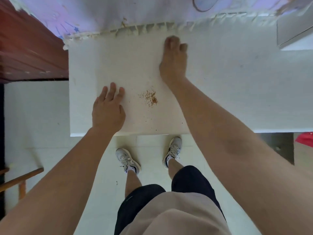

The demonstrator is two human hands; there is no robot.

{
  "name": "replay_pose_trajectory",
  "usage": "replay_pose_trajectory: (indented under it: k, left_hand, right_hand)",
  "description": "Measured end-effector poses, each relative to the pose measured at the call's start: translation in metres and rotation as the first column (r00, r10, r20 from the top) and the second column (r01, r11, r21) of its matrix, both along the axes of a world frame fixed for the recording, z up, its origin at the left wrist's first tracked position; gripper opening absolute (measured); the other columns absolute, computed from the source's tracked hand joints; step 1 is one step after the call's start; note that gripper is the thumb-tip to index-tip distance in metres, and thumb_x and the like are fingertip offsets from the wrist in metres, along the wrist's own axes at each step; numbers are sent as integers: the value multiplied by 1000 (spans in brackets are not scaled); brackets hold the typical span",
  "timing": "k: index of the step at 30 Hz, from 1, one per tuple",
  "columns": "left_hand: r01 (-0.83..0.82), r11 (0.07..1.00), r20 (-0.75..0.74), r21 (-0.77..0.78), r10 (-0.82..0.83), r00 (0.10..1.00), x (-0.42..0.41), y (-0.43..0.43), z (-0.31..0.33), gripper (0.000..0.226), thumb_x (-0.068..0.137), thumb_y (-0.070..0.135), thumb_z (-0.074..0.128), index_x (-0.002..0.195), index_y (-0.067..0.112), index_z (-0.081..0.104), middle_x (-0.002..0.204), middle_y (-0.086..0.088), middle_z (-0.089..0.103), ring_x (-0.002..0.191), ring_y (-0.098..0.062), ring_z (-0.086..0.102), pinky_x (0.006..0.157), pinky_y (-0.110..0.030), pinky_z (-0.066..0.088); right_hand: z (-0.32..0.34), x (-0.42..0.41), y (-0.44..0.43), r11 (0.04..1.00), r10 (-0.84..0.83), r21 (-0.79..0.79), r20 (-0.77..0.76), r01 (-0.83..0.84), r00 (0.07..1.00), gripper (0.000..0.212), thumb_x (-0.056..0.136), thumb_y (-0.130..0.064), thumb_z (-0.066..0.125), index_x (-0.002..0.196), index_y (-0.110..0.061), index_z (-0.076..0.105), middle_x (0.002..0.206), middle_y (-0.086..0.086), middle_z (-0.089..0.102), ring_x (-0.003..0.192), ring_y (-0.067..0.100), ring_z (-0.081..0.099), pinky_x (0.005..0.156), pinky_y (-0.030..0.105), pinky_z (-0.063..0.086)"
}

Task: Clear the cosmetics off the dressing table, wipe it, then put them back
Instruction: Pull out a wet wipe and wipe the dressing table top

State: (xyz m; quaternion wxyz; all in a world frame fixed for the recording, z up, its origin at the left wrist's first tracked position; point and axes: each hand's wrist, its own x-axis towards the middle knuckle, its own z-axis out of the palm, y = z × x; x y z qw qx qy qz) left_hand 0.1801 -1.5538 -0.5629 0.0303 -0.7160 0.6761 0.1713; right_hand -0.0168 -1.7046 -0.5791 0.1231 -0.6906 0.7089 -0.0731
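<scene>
The white dressing table (237, 92) is stretching across the middle of the view from the centre to the right edge, with its near edge lying just beyond the person's feet. The left hand (108, 111) is resting palm down on the near left part of the tabletop, released, its fingers lying straight and slightly spread and holding nothing. The right hand (172, 65) is reaching further out toward the far edge of the table; it is showing blurred, so whether its fingers are curled or grasping anything cannot be told. Between the two hands, nearer to the left one, a small patch of brown specks (150, 98) is lying on the white surface. Along the far edge a pale fringed cloth (135, 29) is hanging, its tassels touching the tabletop just beyond the right hand's fingertips. A grey box (294, 33) is sitting on the far right of the table. To the left of the table a red-brown wooden surface (30, 53) is showing. Below the near edge the person is standing on a pale floor (42, 116) in white trainers (127, 160), wearing dark shorts (191, 182) and a beige top (174, 216).
</scene>
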Motion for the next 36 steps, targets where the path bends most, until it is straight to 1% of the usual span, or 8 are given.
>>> replay_pose_trajectory:
  k: [6,12,17,21,24,29,33,36]
  left_hand:
    - [41,990,-184,-133,-65,981,41,-18,7,47,86,5,44,128,12,64,144,-7,53,126,-34,52,100,-52,44]
    - [-173,981,-53,-92,168,984,102,-20,-2,49,92,7,46,141,15,50,156,-18,30,144,-34,26,113,-51,28]
    - [-74,997,-184,-29,67,981,126,-11,-12,55,99,14,38,153,18,30,163,-14,8,151,-31,5,121,-41,15]
    - [-11,1000,-233,13,14,972,144,-13,-14,57,99,17,37,155,25,25,165,-4,2,152,-23,0,114,-44,27]
    - [-8,999,-265,39,18,964,151,-16,-15,58,98,15,37,154,28,27,165,1,2,152,-19,1,111,-44,33]
    - [-53,997,-278,56,66,958,148,-15,-13,59,98,13,37,153,30,27,165,4,1,151,-15,0,110,-43,35]
    - [-73,995,-272,63,88,958,145,-15,-12,59,98,13,36,153,30,27,165,4,1,151,-15,-1,109,-44,34]
    - [-78,995,-255,57,90,963,142,-16,-12,58,98,13,34,154,29,26,165,4,0,151,-15,-2,111,-44,32]
  right_hand:
    - [9,73,4,884,438,109,152,-455,886,50,91,5,37,134,-13,54,147,4,38,121,31,39,99,36,44]
    - [6,-18,-2,985,-154,51,-192,166,969,56,89,7,40,144,-4,37,147,15,35,122,41,39,88,42,51]
    - [0,50,-31,953,-289,25,-235,303,928,51,93,4,44,143,3,36,144,18,37,127,39,39,93,38,50]
    - [1,163,-34,997,78,25,-159,-75,984,49,95,2,32,142,-5,41,153,17,30,131,40,36,95,42,48]
    - [2,230,-21,913,408,58,-160,-404,899,53,92,3,35,144,-7,40,150,19,33,132,42,34,96,42,48]
    - [4,188,-12,776,631,76,-65,-626,773,65,88,8,41,145,-22,45,143,12,39,124,37,38,88,38,46]
    - [3,83,-10,960,279,47,-101,-276,955,74,83,16,40,148,-20,40,133,18,40,116,39,39,95,40,45]
    - [7,14,-5,997,67,56,-199,-57,978,77,78,19,40,147,-13,34,132,24,38,115,45,39,94,44,48]
